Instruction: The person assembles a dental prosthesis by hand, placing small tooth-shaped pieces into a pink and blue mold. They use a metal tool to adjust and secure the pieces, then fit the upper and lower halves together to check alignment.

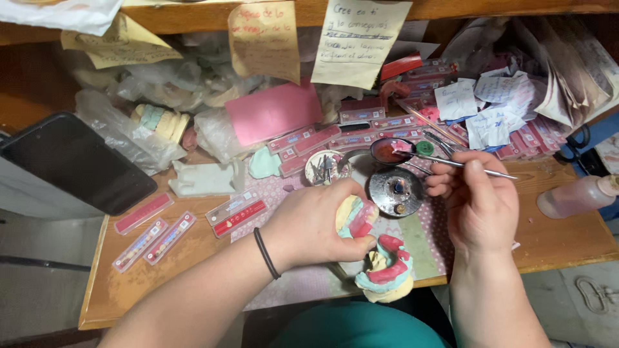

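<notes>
The left hand (316,222) closes around a dental model (356,218), its fingers hiding most of it. The right hand (477,203) pinches a thin metal tool (451,161), lying nearly level, its tip pointing left into a spoon (390,151) of red wax above the desk (554,232).

We see a cream plaster dental model with pink wax and mint-green base (385,270), a pink rectangular wax sheet (272,112), yellow paper notes (360,40), a black wristband (265,252), a brown wooden counter (554,235), and a pink dotted mat (425,238).
</notes>
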